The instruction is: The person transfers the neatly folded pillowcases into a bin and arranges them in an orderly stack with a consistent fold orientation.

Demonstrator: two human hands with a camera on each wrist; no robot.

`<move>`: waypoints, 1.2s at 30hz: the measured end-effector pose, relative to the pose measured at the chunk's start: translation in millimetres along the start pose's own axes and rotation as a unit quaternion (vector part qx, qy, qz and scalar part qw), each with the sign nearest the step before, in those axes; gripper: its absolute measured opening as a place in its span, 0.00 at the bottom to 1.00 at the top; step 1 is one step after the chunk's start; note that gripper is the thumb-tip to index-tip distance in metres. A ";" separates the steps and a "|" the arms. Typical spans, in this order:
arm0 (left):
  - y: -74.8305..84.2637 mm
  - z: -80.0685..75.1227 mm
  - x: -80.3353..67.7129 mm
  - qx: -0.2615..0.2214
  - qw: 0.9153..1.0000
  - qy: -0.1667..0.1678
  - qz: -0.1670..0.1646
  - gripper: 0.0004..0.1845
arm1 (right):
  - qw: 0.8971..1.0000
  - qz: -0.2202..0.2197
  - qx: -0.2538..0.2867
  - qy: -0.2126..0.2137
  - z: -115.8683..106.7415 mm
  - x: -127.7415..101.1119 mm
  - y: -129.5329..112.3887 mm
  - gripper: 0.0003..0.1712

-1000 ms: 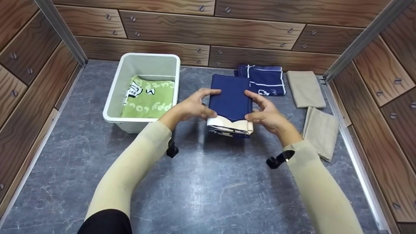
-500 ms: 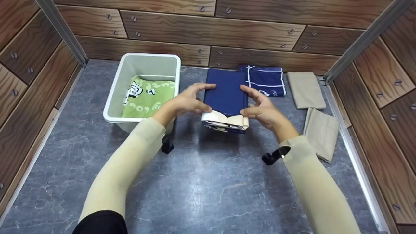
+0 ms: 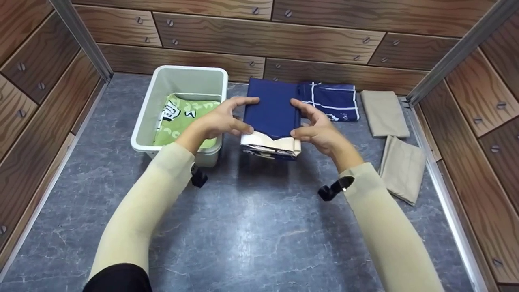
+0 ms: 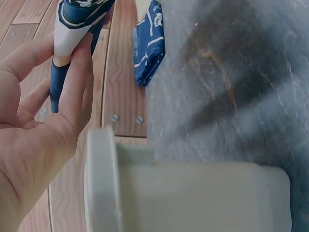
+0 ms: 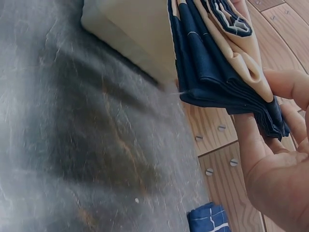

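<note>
Both hands hold a thick folded navy cloth [image 3: 271, 107] up off the grey floor, its cream folded layers facing me. My left hand [image 3: 219, 121] pinches its left edge, thumb near the front and fingers on top and below. On the opposite edge, my right hand [image 3: 320, 129] grips the same way. In the right wrist view the stacked layers of the folded cloth [image 5: 217, 72] show from beneath, above the right thumb. To the left stands a pale grey-green bin [image 3: 190, 79] with a green printed cloth [image 3: 176, 129] lying inside; my left forearm passes over its front corner.
A navy cloth with white lines [image 3: 334, 97] lies by the back wall, partly behind the held one. Two folded beige cloths [image 3: 385, 113] lie along the right side, the nearer slightly askew. Wood-patterned walls [image 3: 227, 34] border the floor at the back and sides.
Both hands have carried the folded navy cloth to the left and a little farther away, closer to the bin. The grip looks the same; the other cloths have stayed in place.
</note>
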State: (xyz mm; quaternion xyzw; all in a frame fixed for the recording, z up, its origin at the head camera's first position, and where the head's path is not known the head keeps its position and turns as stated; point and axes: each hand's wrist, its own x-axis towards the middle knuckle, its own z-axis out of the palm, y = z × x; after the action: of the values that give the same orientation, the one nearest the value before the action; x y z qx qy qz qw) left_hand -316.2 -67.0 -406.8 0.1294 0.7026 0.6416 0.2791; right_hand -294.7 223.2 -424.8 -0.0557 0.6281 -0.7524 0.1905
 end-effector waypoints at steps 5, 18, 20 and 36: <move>0.6 -8.0 -5.5 -0.017 1.000 0.002 0.003 0.47 | 1.000 -0.002 -0.001 -0.003 8.3 4.6 -3.2 0.54; 5.2 -24.5 -17.1 -0.003 1.000 0.011 0.004 0.47 | 1.000 -0.003 -0.009 -0.008 24.4 16.9 -8.2 0.53; 6.5 -26.5 -19.1 -0.001 1.000 0.013 0.001 0.47 | 1.000 -0.002 -0.010 -0.008 27.3 18.3 -9.3 0.53; 16.6 -39.1 -30.8 0.056 0.998 0.034 -0.019 0.47 | 0.999 0.011 -0.031 0.013 51.3 25.7 -17.9 0.53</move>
State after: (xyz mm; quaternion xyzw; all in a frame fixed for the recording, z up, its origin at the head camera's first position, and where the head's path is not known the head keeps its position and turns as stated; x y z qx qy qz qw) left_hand -316.0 -113.7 -382.9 0.1094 0.7487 0.6000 0.2598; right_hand -305.7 169.1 -401.0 -0.0451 0.6538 -0.7313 0.1889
